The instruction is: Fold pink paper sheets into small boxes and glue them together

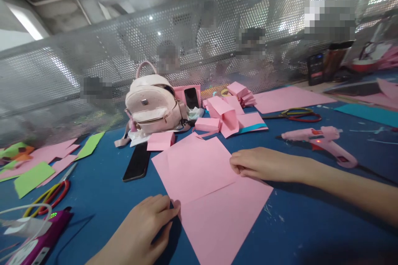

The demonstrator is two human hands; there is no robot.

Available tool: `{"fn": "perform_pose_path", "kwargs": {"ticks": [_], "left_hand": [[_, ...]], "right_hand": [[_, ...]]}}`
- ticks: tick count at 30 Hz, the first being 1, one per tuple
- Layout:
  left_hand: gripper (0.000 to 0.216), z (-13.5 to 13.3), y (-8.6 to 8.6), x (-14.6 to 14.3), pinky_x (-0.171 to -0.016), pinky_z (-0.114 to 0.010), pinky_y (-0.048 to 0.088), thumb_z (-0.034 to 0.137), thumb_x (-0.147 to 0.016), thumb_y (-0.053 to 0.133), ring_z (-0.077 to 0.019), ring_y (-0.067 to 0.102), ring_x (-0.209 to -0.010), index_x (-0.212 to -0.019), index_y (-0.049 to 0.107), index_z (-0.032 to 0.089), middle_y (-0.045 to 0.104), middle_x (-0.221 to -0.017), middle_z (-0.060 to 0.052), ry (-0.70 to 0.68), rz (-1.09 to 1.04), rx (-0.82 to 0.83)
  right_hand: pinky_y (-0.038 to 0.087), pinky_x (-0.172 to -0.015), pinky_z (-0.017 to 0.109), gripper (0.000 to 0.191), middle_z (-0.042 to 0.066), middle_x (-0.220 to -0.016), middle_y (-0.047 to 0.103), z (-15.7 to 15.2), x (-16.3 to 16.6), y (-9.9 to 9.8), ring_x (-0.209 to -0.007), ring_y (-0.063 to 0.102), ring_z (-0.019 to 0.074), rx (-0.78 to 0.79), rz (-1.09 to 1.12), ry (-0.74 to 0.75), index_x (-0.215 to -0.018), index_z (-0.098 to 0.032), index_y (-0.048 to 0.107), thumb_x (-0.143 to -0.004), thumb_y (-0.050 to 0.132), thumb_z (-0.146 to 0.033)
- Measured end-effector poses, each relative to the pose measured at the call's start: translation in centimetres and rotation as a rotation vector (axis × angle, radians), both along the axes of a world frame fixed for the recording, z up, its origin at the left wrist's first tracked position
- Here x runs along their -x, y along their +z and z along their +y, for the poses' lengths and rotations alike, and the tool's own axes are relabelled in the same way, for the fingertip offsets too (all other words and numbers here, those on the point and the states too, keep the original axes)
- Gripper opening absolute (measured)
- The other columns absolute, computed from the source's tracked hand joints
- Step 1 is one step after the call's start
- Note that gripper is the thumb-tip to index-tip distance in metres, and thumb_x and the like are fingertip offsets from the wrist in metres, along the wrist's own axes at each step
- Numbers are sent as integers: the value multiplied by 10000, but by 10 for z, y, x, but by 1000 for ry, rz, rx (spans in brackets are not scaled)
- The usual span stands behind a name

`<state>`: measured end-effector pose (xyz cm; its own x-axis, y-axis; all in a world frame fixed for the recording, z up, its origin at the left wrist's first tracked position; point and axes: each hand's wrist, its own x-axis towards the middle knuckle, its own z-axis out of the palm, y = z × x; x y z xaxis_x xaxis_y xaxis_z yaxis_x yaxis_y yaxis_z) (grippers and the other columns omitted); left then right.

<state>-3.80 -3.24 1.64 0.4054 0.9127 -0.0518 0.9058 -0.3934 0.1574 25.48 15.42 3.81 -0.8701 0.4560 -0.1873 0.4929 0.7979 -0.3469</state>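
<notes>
A large sheet of pink paper lies at an angle on the blue table. Over its far half is a second pink layer; whether it is a fold or a separate sheet I cannot tell. My left hand is at the left edge, index fingertip and thumb closed on the paper where the layer's corner lies. Across from it, my right hand has its fingers curled together on the right edge of the upper layer. A black phone and a small folded pink paper box lie just beyond the sheet.
A pink glue gun lies at right, with scissors behind it. A pale backpack stands near a perforated metal screen. At left are red-and-yellow scissors, a purple power strip and green paper.
</notes>
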Motion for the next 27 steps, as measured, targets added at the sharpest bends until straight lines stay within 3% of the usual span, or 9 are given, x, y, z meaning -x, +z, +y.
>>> {"fn": "perform_pose_path", "kwargs": {"ticks": [6, 10, 12, 16, 21, 27], "left_hand": [[335, -4, 0, 2, -626, -343, 393, 65, -927, 385, -230, 588, -727, -1065, 655, 209, 626, -820, -48, -3, 127, -52], [274, 0, -1, -7, -610, -367, 384, 68, -919, 420, -240, 565, -695, -931, 674, 171, 627, -813, -65, -82, 245, -259], [271, 7, -1, -14, -635, -369, 414, 46, -897, 445, -240, 571, -735, -1002, 669, 156, 642, -864, -71, -154, 224, -325], [431, 30, -6, -30, -752, -374, 485, 86, -931, 479, -246, 589, -900, -1359, 498, 139, 644, -1063, -92, -278, 177, -224], [359, 65, -18, -47, -734, -369, 496, 176, -1003, 430, -230, 588, -836, -1350, 516, 158, 638, -1016, -91, -371, 124, -270], [352, 95, -19, -71, -650, -361, 475, 223, -1012, 429, -214, 625, -779, -1343, 520, 142, 672, -990, -75, -477, 87, -273]], "right_hand": [[347, -689, 285, 110, 40, -900, 638, 0, -4, -6, -809, 579, 209, -5, 38, -14, -860, -206, 573, -887, 470, -179], [350, -690, 277, 117, 33, -908, 637, 5, -7, -10, -815, 579, 198, 25, 67, -1, -873, -204, 588, -892, 476, -175], [347, -678, 267, 111, 26, -897, 640, 10, -7, -11, -805, 577, 188, 61, 75, 12, -882, -202, 602, -886, 496, -170], [342, -653, 251, 92, 14, -837, 636, 19, -6, -13, -777, 565, 174, 134, 78, 51, -878, -192, 624, -866, 540, -157], [342, -654, 246, 122, 18, -849, 650, 19, -6, -11, -776, 566, 162, 184, 93, 44, -876, -174, 641, -868, 533, -120], [359, -605, 222, 111, -5, -806, 616, 25, -9, -16, -693, 536, 125, 298, 152, 4, -880, -163, 658, -855, 562, -113]]}}
